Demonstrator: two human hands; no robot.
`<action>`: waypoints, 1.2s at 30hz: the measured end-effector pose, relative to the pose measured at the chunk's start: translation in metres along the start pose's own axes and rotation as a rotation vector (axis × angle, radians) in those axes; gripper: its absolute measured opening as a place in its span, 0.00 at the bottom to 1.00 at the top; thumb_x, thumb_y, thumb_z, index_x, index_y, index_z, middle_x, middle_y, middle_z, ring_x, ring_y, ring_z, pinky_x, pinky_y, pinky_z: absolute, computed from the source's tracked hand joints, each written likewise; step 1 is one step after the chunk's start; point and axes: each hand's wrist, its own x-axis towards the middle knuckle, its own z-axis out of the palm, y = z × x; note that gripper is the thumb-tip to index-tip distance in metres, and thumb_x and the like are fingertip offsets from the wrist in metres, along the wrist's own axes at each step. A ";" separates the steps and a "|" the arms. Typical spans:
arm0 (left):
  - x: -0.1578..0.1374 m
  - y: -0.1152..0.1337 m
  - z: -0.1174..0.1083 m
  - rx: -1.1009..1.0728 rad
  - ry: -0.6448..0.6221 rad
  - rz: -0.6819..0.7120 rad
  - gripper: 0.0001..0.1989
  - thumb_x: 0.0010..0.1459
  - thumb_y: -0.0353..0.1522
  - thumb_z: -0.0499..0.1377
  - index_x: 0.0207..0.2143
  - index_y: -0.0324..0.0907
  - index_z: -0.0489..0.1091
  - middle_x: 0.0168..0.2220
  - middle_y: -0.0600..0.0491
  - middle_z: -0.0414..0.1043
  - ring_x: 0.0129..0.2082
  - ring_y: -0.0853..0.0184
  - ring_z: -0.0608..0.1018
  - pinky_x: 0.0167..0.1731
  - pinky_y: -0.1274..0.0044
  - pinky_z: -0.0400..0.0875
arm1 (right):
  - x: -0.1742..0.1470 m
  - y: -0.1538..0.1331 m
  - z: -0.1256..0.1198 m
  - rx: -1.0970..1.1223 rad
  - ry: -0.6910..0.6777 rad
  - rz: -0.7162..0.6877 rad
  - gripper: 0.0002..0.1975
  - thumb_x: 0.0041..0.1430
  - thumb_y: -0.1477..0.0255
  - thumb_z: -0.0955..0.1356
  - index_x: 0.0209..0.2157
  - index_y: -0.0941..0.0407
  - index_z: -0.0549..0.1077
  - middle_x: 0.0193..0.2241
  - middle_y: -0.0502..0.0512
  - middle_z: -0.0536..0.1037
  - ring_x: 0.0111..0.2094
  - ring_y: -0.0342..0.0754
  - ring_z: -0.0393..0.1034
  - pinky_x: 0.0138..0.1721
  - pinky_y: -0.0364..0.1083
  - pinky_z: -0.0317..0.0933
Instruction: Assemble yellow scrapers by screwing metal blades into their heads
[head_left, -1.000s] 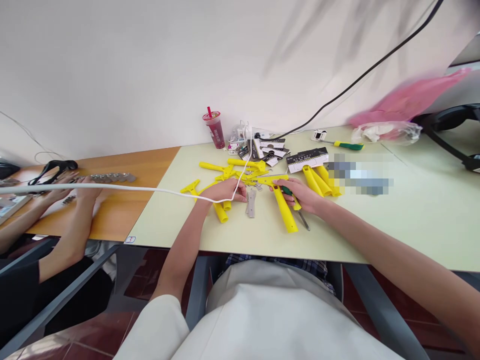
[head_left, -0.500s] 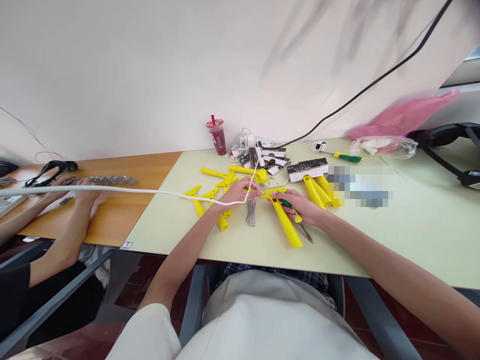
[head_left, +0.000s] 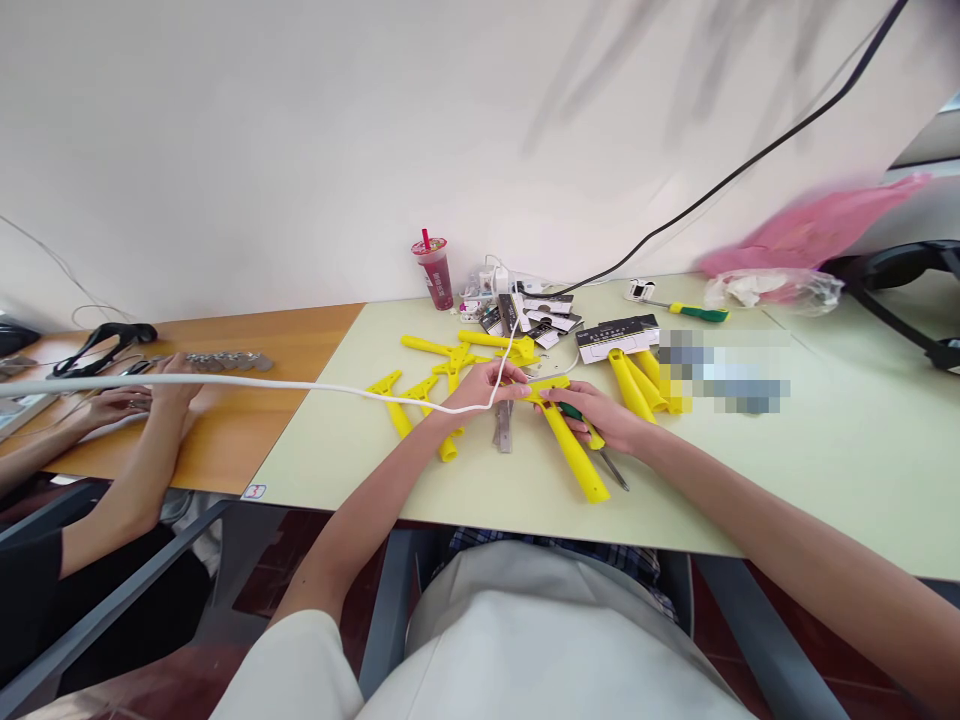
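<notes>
From where I stand, the person's left hand [head_left: 484,388] has its fingers pinched on the near-left end of a yellow T-shaped tool's head. The right hand [head_left: 611,415] has its fingers curled around the neck of that same yellow T-shaped tool [head_left: 576,458], so it sits between the two hands, its handle slanting down toward the person. Tucked in the right fingers as well is a green-and-yellow screwdriver [head_left: 595,438], its metal shaft poking out beside the handle.

Just below the left fingers, flat metal blades [head_left: 504,432] lie on the table [head_left: 750,490]. Left of those fingers and beyond them, more yellow tools [head_left: 452,357] are heaped. Past both hands are small black-and-white cartons [head_left: 551,322], with a red drink cup [head_left: 436,277] farther off to the left. Beyond the right fingers, yellow handles [head_left: 631,388] stick out from under a longer carton [head_left: 619,338]. A white cable [head_left: 375,393] crosses in front of the left hand.
</notes>
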 end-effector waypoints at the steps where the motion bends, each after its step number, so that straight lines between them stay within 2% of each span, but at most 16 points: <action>1: 0.001 -0.001 0.000 -0.019 0.002 0.000 0.27 0.57 0.54 0.76 0.43 0.42 0.80 0.43 0.46 0.82 0.42 0.61 0.81 0.45 0.69 0.76 | 0.000 -0.001 0.000 -0.002 0.002 -0.001 0.20 0.63 0.53 0.77 0.35 0.58 0.81 0.12 0.42 0.60 0.14 0.39 0.50 0.14 0.39 0.49; 4: 0.004 -0.004 -0.003 0.018 0.038 0.054 0.25 0.63 0.53 0.72 0.47 0.42 0.81 0.47 0.45 0.83 0.46 0.60 0.82 0.50 0.68 0.77 | -0.001 -0.003 0.000 0.007 0.034 -0.019 0.19 0.62 0.54 0.77 0.35 0.58 0.81 0.12 0.42 0.59 0.13 0.39 0.50 0.14 0.39 0.50; 7: 0.007 -0.009 -0.011 0.196 0.114 0.129 0.23 0.67 0.53 0.68 0.45 0.41 0.81 0.47 0.44 0.83 0.48 0.57 0.82 0.55 0.64 0.77 | 0.001 -0.004 -0.001 0.035 0.099 -0.046 0.18 0.62 0.56 0.78 0.34 0.57 0.79 0.12 0.41 0.58 0.14 0.39 0.49 0.14 0.39 0.50; 10: 0.011 -0.014 -0.020 0.425 0.147 0.177 0.19 0.67 0.50 0.70 0.40 0.43 0.82 0.46 0.44 0.82 0.52 0.52 0.80 0.63 0.58 0.73 | 0.003 -0.004 -0.003 0.076 0.151 -0.057 0.18 0.62 0.57 0.78 0.31 0.56 0.77 0.13 0.42 0.58 0.15 0.39 0.47 0.14 0.39 0.49; 15: 0.012 -0.021 -0.022 0.680 0.108 0.121 0.07 0.64 0.39 0.71 0.36 0.46 0.85 0.48 0.44 0.79 0.57 0.46 0.76 0.67 0.54 0.69 | 0.004 -0.004 -0.004 0.072 0.153 -0.046 0.16 0.64 0.58 0.76 0.32 0.56 0.79 0.13 0.43 0.59 0.15 0.40 0.49 0.14 0.39 0.50; 19: 0.010 -0.021 -0.020 0.702 0.063 0.137 0.05 0.64 0.36 0.69 0.39 0.47 0.86 0.48 0.45 0.78 0.58 0.48 0.75 0.69 0.55 0.68 | 0.004 -0.003 -0.004 0.059 0.138 -0.050 0.17 0.64 0.57 0.77 0.32 0.56 0.78 0.13 0.43 0.59 0.15 0.40 0.50 0.15 0.40 0.50; 28: 0.004 -0.014 -0.018 0.661 -0.025 0.150 0.06 0.64 0.38 0.71 0.42 0.48 0.86 0.54 0.45 0.77 0.62 0.46 0.74 0.71 0.55 0.66 | 0.001 -0.005 -0.004 0.012 0.098 -0.048 0.17 0.63 0.56 0.77 0.33 0.55 0.77 0.13 0.43 0.60 0.15 0.41 0.51 0.15 0.40 0.50; 36: 0.005 -0.019 -0.020 0.712 -0.059 0.154 0.09 0.71 0.40 0.63 0.42 0.46 0.81 0.53 0.46 0.76 0.61 0.49 0.72 0.71 0.55 0.63 | 0.000 -0.006 -0.005 0.022 0.082 -0.041 0.17 0.60 0.56 0.78 0.33 0.55 0.77 0.12 0.42 0.60 0.14 0.40 0.50 0.15 0.40 0.49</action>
